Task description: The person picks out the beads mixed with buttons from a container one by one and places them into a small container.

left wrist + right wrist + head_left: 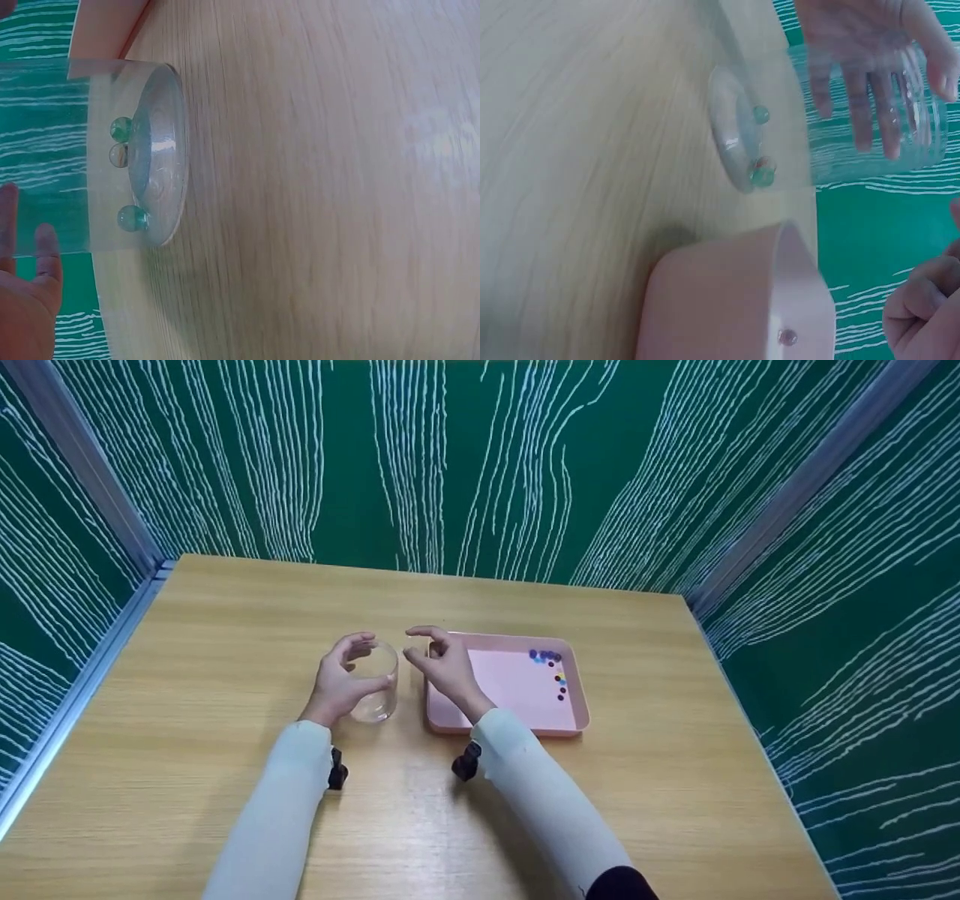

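Steadying clear, see-through cylindrical jar (pixel 381 664), we wrap left hand (pixel 335 684) round it; right hand (pixel 448 666) beside jar, thumb and forefinger apart. Best we hold jar's base flat.

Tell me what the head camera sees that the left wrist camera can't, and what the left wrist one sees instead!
Only the head view shows inside the pink tray, where small colourful beads lie toward the right end, plus the person's pale sleeves.

Only the left wrist view clearly shows three glassy marbles near the bottom inside the clear cup; the head view is too small to make them out.

Both show the left hand at the cup, some of the tray's outside, the wooden table and the green wall with white lines.
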The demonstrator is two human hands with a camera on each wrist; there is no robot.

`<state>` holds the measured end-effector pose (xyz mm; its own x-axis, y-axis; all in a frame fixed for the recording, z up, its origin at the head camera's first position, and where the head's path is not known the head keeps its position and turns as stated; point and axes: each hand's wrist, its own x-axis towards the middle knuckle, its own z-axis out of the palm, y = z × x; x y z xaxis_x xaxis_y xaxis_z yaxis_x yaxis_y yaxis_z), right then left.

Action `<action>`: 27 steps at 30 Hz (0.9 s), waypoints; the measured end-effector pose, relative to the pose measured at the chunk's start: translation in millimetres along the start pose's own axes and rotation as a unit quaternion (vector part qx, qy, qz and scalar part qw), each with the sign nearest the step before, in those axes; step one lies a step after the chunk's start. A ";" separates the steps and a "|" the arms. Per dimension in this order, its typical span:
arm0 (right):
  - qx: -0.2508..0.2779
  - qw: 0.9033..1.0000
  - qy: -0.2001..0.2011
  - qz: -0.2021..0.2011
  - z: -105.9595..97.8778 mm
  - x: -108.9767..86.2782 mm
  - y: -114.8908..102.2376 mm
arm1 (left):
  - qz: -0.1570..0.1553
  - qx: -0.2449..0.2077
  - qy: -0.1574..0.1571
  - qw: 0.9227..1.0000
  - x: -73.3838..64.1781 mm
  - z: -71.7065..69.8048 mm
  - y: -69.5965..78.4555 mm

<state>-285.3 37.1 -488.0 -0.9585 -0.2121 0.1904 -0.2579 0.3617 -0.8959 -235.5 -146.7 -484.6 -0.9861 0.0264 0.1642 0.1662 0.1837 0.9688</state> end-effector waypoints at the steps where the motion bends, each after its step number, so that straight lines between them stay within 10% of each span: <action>1: -0.008 1.000 0.008 0.005 -0.5 0.5 2.2 | 0.000 -0.004 0.001 1.000 0.9 -0.1 -1.6; 13: -0.087 0.992 0.057 0.070 -16.3 9.4 23.1 | 0.028 0.004 0.016 0.999 13.1 2.2 -30.4; 27: -0.250 0.962 0.024 0.106 -25.3 17.2 42.0 | -0.001 0.006 0.010 1.000 7.0 0.2 -14.9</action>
<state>-315.8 71.6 -512.2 -0.9974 -0.0476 0.0544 -0.0710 0.7861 -0.6140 -244.9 -149.0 -497.9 -0.9862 0.0062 0.1656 0.1636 0.1949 0.9671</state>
